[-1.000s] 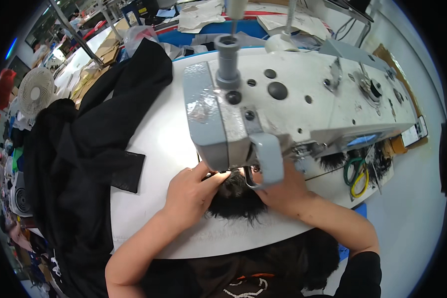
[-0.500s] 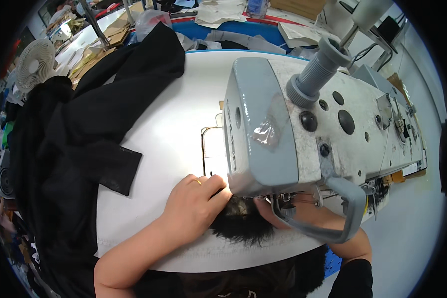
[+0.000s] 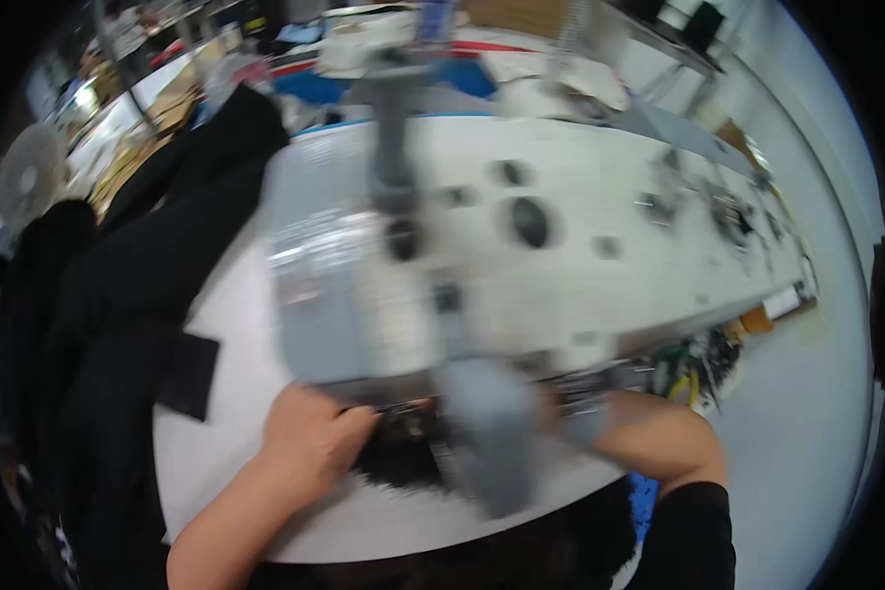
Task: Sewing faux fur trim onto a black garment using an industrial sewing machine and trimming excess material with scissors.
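A grey-and-white sewing machine [image 3: 600,265] fills the middle, blurred. Under the front of its head lies a small black furry piece [image 3: 400,470] on the white table. Fingers curled, my left hand [image 3: 315,440] grips the left edge of this piece beside the machine head. From the right, my right hand [image 3: 608,423] reaches in below the machine arm. The grey lever [image 3: 487,433] and other machine parts hide its fingers, so whether they hold the furry piece does not show. The needle area is also hidden.
Black fabric [image 3: 118,324] is heaped along the table's left side. More black furry material [image 3: 560,536] lies below the table's front edge. A fan [image 3: 31,177] stands at the far left. Papers [image 3: 364,44] and a cardboard box [image 3: 516,15] are at the back.
The whole view has shifted and blurred, so the machine appears further left and larger. My left hand still sits at the furry piece, its fingers more tightly curled.
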Tool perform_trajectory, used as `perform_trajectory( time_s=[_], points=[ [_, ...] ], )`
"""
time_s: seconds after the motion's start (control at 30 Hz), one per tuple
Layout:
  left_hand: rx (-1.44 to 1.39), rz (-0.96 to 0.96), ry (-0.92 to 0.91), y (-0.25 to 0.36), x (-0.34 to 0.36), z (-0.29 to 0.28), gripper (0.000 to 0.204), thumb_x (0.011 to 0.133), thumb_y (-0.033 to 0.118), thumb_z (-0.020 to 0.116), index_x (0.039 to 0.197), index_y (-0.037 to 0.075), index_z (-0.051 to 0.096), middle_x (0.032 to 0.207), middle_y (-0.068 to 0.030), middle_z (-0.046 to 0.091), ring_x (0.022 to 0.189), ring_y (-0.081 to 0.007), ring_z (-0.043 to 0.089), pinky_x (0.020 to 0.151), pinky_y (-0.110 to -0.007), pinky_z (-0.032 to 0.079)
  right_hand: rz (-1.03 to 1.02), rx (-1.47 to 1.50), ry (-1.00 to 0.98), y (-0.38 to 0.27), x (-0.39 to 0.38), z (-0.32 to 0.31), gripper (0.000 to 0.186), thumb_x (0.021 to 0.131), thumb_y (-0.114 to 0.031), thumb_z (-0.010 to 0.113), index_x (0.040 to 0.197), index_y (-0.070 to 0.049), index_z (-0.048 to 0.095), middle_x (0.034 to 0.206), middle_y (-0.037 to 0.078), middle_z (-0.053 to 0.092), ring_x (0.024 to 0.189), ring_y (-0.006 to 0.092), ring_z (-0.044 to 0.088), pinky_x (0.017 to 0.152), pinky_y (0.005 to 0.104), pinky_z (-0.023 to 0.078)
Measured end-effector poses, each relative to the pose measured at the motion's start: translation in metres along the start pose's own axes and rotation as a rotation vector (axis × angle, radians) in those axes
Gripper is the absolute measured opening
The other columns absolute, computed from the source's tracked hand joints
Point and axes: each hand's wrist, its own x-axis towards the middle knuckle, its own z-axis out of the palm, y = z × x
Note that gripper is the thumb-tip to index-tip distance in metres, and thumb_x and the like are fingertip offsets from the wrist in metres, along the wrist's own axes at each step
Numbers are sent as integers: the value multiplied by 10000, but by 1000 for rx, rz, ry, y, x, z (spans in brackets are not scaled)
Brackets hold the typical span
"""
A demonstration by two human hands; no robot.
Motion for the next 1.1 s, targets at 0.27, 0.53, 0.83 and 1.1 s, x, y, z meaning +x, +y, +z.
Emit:
perform_trajectory(
  time_s=[0.27,0.53,0.83,1.1],
  points=[
    [11,-46,7,9,8,-4,213,731,-19,742,916,77,695,911,-112,680,821,-366,648,682,-469,500,148,772,175,5,17,-95,250,1068,-275,509,1101,-36,576,1143,172,624,1036,367,641,875,482,493],
    [-113,-12,95,11,17,0,98,832,92,782,926,70,762,843,-94,703,740,-352,660,637,-472,501,198,471,195,2,10,-107,276,1034,-303,549,1062,-35,609,1068,184,651,1025,385,671,869,480,537],
    [-212,-132,23,3,10,-1,166,809,126,807,959,130,737,843,-22,645,764,-232,599,685,-372,427,685,487,262,-34,17,-78,255,970,-238,677,1177,-95,722,1077,124,736,1007,323,714,819,416,586],
    [-318,-121,2,-11,20,0,252,793,99,782,1038,112,726,908,-59,655,831,-294,610,741,-408,443,681,693,-21,-13,4,-66,366,1046,-146,543,1398,-51,519,1300,96,645,1123,205,668,955,324,564]
  ],
)
